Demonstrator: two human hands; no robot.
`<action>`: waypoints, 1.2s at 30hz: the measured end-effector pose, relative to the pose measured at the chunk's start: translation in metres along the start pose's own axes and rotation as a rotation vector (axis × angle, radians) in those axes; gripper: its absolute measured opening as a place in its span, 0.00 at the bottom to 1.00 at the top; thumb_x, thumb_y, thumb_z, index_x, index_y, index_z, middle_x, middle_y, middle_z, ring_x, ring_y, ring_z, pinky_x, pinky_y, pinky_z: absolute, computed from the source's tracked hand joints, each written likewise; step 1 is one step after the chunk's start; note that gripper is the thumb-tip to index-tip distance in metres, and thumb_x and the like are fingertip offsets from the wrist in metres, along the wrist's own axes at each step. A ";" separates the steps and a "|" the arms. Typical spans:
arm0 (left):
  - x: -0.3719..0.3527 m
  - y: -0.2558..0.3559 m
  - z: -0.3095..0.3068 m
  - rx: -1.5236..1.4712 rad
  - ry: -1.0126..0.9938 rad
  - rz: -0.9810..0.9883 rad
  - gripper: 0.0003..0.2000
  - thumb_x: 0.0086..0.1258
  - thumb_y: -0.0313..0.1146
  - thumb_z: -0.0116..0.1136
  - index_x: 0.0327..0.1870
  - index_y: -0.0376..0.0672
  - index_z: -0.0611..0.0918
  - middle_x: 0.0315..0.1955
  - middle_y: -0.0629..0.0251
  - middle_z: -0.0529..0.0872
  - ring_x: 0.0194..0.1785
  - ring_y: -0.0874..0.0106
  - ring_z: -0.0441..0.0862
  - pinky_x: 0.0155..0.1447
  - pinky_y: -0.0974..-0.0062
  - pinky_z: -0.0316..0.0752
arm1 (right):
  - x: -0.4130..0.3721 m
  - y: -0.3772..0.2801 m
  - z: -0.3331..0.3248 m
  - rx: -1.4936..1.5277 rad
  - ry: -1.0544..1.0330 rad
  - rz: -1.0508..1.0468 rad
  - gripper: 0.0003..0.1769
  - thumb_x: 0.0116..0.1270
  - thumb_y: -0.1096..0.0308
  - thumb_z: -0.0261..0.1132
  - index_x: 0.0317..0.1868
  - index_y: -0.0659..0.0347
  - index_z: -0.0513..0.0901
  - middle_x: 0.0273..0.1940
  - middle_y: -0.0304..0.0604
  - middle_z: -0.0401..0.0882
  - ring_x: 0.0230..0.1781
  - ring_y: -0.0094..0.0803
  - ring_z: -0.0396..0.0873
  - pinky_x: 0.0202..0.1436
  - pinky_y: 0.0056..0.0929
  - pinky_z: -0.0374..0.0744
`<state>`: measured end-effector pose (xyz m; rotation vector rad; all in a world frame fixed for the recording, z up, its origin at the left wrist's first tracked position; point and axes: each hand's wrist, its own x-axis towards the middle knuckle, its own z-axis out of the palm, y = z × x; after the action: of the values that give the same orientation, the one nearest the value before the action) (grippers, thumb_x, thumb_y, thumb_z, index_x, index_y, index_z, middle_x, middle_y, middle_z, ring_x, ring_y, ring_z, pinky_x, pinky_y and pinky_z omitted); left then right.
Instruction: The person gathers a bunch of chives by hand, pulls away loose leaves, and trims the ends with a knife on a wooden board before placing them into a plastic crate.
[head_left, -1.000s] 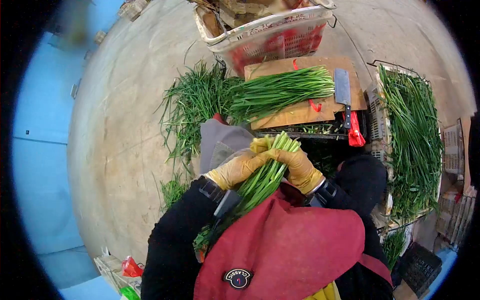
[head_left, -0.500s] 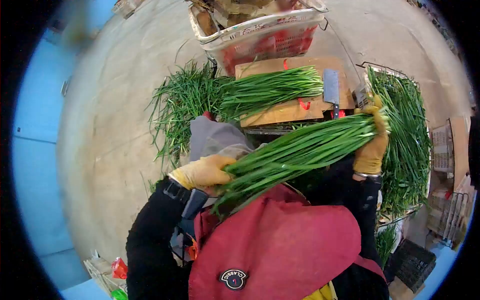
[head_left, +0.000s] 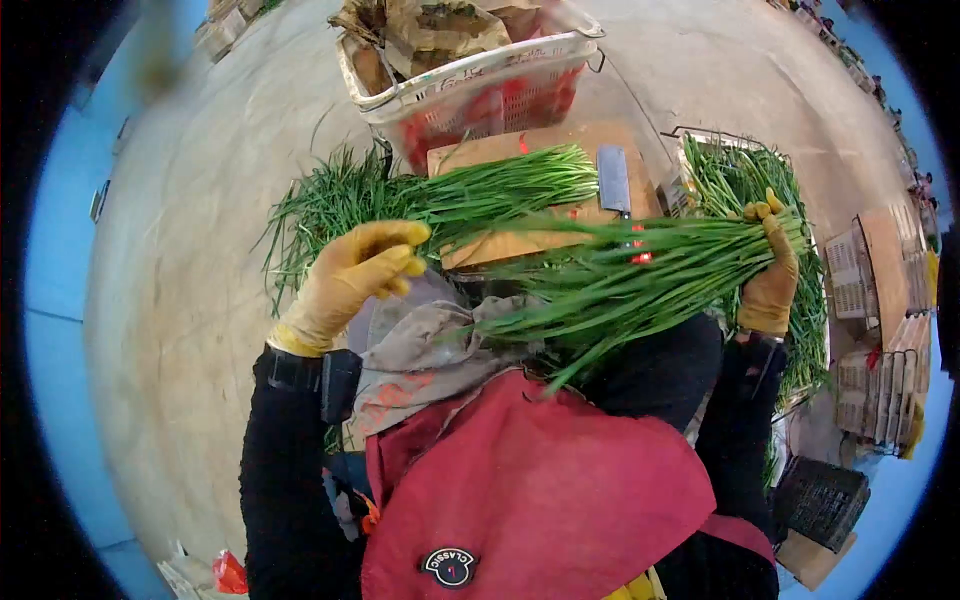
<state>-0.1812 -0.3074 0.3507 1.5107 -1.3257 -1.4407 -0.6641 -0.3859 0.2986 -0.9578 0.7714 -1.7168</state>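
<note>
My right hand [head_left: 771, 268], in a yellow glove, grips a bunch of long green leafy stalks [head_left: 640, 280] by the pale ends; the leaves fan out leftward over my lap. My left hand [head_left: 362, 272], gloved in yellow too, is raised at the left with fingers apart and nothing in it. Another bunch of stalks [head_left: 530, 182] lies across a wooden board [head_left: 500, 249]. A cleaver [head_left: 613, 180] rests on the board's right side, beside a red strip [head_left: 640, 250].
Behind the board stands a white and red crate [head_left: 480, 95] holding brown paper. Loose greens [head_left: 325, 205] spread at the left. At the right is a basket full of greens [head_left: 735, 180]. Further right are stacked crates [head_left: 870, 390] and a black crate [head_left: 822, 500].
My left hand has let go of the leaf ends and moved up and left, its fingers opening. The held bunch has loosened and hangs from my right hand. The view has shifted.
</note>
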 end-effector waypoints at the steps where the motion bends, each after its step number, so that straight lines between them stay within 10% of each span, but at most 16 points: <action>1: 0.007 0.005 0.008 -0.064 -0.034 0.132 0.21 0.72 0.39 0.56 0.61 0.38 0.76 0.48 0.63 0.85 0.43 0.79 0.82 0.45 0.83 0.76 | -0.003 -0.005 0.028 0.029 -0.038 0.001 0.26 0.68 0.71 0.63 0.65 0.65 0.69 0.45 0.43 0.82 0.46 0.33 0.80 0.53 0.38 0.80; 7: 0.045 0.058 0.078 0.024 -0.115 0.594 0.29 0.71 0.44 0.58 0.69 0.37 0.68 0.65 0.58 0.72 0.67 0.68 0.70 0.70 0.72 0.63 | -0.018 0.012 0.112 -0.330 -0.394 0.195 0.21 0.64 0.78 0.63 0.59 0.64 0.76 0.45 0.42 0.82 0.41 0.29 0.81 0.54 0.28 0.78; 11: 0.072 0.054 0.132 0.723 0.113 1.168 0.35 0.67 0.56 0.57 0.67 0.36 0.69 0.60 0.43 0.74 0.66 0.53 0.70 0.71 0.59 0.61 | -0.073 0.047 0.166 -0.556 -0.677 -0.001 0.24 0.65 0.76 0.63 0.62 0.62 0.73 0.55 0.42 0.78 0.56 0.32 0.76 0.61 0.28 0.73; 14: 0.079 0.038 0.131 0.660 0.066 1.079 0.36 0.67 0.50 0.61 0.71 0.39 0.64 0.61 0.47 0.74 0.68 0.55 0.69 0.72 0.61 0.60 | -0.085 0.113 0.130 -0.726 -0.706 -0.081 0.28 0.64 0.76 0.65 0.64 0.61 0.69 0.59 0.41 0.75 0.59 0.33 0.73 0.63 0.29 0.72; 16: 0.067 0.040 0.120 -0.077 -0.146 0.737 0.43 0.63 0.44 0.67 0.74 0.38 0.57 0.62 0.49 0.74 0.69 0.58 0.67 0.73 0.64 0.58 | -0.071 0.092 0.138 -0.257 -0.552 0.214 0.23 0.63 0.76 0.65 0.60 0.62 0.74 0.54 0.40 0.78 0.55 0.32 0.76 0.61 0.30 0.74; 18: 0.057 0.031 0.124 -0.259 -0.216 0.593 0.50 0.57 0.40 0.73 0.76 0.36 0.50 0.64 0.51 0.73 0.70 0.62 0.66 0.74 0.66 0.56 | -0.050 0.059 0.156 -0.117 -0.276 0.397 0.10 0.64 0.77 0.65 0.46 0.64 0.83 0.35 0.37 0.82 0.36 0.25 0.79 0.45 0.22 0.76; 22: 0.065 -0.006 0.159 0.129 -0.079 0.812 0.62 0.47 0.36 0.79 0.77 0.38 0.42 0.67 0.49 0.68 0.71 0.58 0.65 0.74 0.67 0.56 | -0.045 0.051 0.179 0.059 -0.215 0.259 0.12 0.65 0.77 0.64 0.49 0.68 0.82 0.35 0.37 0.82 0.34 0.23 0.78 0.40 0.19 0.75; 27: 0.084 -0.004 0.169 0.172 0.083 0.702 0.50 0.51 0.29 0.72 0.76 0.42 0.54 0.58 0.47 0.78 0.61 0.54 0.78 0.62 0.68 0.72 | -0.048 0.054 0.196 0.138 0.031 0.139 0.13 0.65 0.76 0.64 0.50 0.66 0.82 0.39 0.36 0.82 0.36 0.22 0.79 0.43 0.21 0.77; 30: 0.109 0.010 0.155 0.403 0.142 1.003 0.42 0.54 0.26 0.68 0.74 0.43 0.61 0.51 0.50 0.83 0.54 0.56 0.82 0.57 0.68 0.75 | -0.028 0.048 0.185 0.271 0.063 0.029 0.15 0.66 0.75 0.64 0.53 0.65 0.81 0.39 0.37 0.83 0.37 0.23 0.79 0.41 0.22 0.78; 36: 0.179 0.029 0.083 0.697 0.151 0.987 0.32 0.57 0.31 0.65 0.67 0.46 0.72 0.45 0.52 0.84 0.45 0.54 0.84 0.46 0.63 0.79 | 0.045 0.007 0.092 0.476 -0.071 -0.232 0.15 0.71 0.71 0.58 0.56 0.64 0.79 0.25 0.28 0.61 0.23 0.18 0.61 0.33 0.22 0.73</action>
<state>-0.2889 -0.4701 0.3083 0.9869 -2.1532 -0.2375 -0.5902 -0.4364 0.3483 -0.7893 0.1876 -1.9366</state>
